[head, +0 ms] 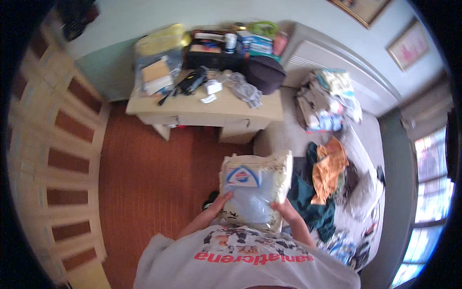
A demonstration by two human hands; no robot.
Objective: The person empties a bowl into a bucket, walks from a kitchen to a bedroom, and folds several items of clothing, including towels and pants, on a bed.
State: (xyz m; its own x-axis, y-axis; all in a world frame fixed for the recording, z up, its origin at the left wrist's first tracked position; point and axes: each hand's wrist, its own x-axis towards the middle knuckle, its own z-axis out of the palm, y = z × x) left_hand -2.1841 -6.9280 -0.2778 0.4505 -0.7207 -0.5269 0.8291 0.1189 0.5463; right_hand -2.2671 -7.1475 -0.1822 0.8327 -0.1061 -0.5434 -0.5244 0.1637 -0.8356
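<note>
Held before my body is a bulky plastic-wrapped package (249, 202) with a clear front, a blue-and-white label and dark printed marks on its pale wrapping. Pale blue folded material shows through the clear part. My left hand (222, 202) grips its left side, the thumb lying on the front. On the opposite side my right hand (284, 209) holds the lower right edge, thumb also on the plastic. The fingers behind the package are hidden.
A wooden desk (198, 106) beyond bears a dark rounded bag (265, 74), a grey cloth (245, 90) and boxes. To the right, the bed (288, 104) holds folded clothes (325, 97), an orange garment (328, 169) and dark green cloth (314, 206). Wooden cabinets (43, 166) line the left.
</note>
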